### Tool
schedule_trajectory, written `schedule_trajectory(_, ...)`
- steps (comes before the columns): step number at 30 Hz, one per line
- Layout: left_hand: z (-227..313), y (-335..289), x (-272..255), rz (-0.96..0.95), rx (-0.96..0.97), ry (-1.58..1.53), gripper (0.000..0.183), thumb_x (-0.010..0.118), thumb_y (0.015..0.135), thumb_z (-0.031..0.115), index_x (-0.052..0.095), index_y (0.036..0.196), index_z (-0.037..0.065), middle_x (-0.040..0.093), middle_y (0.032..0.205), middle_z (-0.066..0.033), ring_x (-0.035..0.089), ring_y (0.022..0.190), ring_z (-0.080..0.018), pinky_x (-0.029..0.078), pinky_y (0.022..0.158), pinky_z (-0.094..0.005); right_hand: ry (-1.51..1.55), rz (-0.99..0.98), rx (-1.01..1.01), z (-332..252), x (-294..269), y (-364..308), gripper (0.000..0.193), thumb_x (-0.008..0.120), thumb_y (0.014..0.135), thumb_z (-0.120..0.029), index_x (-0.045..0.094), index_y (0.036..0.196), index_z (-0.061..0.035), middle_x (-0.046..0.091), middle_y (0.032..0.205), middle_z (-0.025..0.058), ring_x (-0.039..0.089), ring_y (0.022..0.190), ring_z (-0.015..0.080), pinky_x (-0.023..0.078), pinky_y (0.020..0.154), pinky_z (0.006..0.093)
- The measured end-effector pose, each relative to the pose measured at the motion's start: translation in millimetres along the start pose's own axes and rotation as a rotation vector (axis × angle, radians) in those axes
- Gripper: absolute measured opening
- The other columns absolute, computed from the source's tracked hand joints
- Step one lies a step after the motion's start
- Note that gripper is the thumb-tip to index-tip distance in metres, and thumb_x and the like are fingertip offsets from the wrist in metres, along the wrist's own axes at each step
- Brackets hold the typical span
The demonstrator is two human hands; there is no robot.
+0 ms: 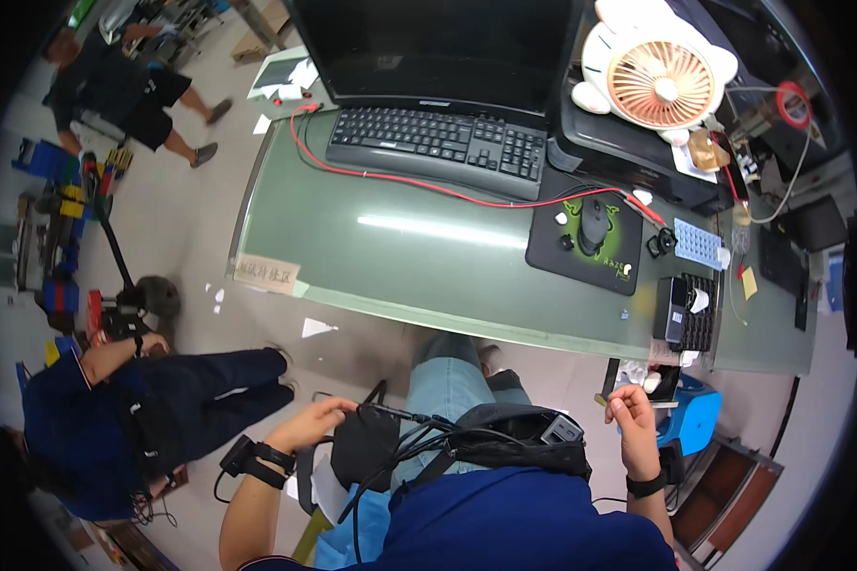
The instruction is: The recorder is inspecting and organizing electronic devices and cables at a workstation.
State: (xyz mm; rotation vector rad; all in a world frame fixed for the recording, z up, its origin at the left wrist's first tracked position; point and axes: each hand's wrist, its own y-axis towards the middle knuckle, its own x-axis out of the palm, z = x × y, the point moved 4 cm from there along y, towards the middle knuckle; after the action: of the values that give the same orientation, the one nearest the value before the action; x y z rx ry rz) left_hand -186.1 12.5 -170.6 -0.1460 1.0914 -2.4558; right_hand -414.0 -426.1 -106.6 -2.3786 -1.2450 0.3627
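Note:
My left hand (316, 422) is beside a black bag (365, 443) and loose black cables by my lap. Its fingers are bent and drawn together at the bag's upper edge; whatever lies between them is hidden. On the other side, my right hand (632, 424) is raised below the desk's front edge, with thumb and fingers pinched. A small yellowish piece (600, 401) shows at its fingertips, too small to name. Across my waist lies a black waist pouch (505, 440), with cables running from it and a grey device (561, 430) at its right end.
The glass-topped desk (428, 257) carries a monitor (438, 48), keyboard (438, 143), red cable (400, 179), mouse (593, 226) and fan (659, 84). A blue bin (692, 416) stands right of my right hand. Two people (129, 81) are at the left, one nearby (143, 423).

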Motion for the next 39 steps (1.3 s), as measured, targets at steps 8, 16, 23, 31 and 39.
schedule_trajectory(8,11.4,-5.6,67.6,-0.002,0.053,-0.447,0.03,0.041,0.091,0.003,0.059,0.115,0.0,0.062,0.117,-0.0086,0.056,0.111,-0.0162,0.039,0.099,-0.0284,-0.111,-0.418,0.011,-38.9,72.0,21.6,0.009,0.055,0.093,-0.008,0.054,0.101,-0.0031,0.056,0.089,0.0008,0.054,0.084,0.0073,0.045,0.077,0.023)
schedule_trajectory(16,-6.4,-16.9,48.1,-0.211,-0.139,-0.703,0.022,0.046,0.091,0.007,0.057,0.109,0.002,0.06,0.114,-0.0078,0.057,0.11,-0.019,0.04,0.099,-0.0275,-0.641,-0.967,-0.394,-84.3,183.5,37.6,0.024,0.066,0.086,-0.017,0.058,0.105,-0.0043,0.058,0.107,0.0101,0.056,0.103,0.0266,0.045,0.088,0.0346)
schedule_trajectory(23,-24.7,0.2,38.0,0.205,0.37,0.4,0.057,0.056,0.077,0.003,0.046,0.133,0.008,0.049,0.132,-0.0164,0.046,0.126,-0.0308,0.036,0.105,-0.0393,-0.914,-1.007,-0.475,-70.4,216.9,38.5,0.032,0.062,0.086,-0.017,0.053,0.116,-0.0084,0.062,0.101,0.0105,0.059,0.099,0.0296,0.048,0.084,0.0384)
schedule_trajectory(31,-103.9,23.9,66.1,-0.108,-0.142,0.486,0.043,0.047,0.09,0.028,0.049,0.13,0.015,0.062,0.118,-0.0115,0.053,0.12,-0.0257,0.029,0.106,-0.0506,-0.758,-1.014,-0.244,-62.1,217.7,42.3,0.033,0.056,0.09,-0.013,0.049,0.122,-0.0096,0.068,0.096,0.0107,0.065,0.09,0.0301,0.05,0.077,0.0382)
schedule_trajectory(39,-86.3,-76.1,113.6,0.128,0.398,0.245,0.033,0.058,0.082,0.022,0.062,0.11,0.007,0.064,0.104,-0.0108,0.06,0.103,-0.0289,0.04,0.099,-0.0413,-0.745,-1.036,-0.249,-56.9,220.2,43.7,0.031,0.053,0.092,-0.01,0.05,0.122,-0.0084,0.068,0.093,0.0094,0.065,0.09,0.0301,0.049,0.078,0.0371)
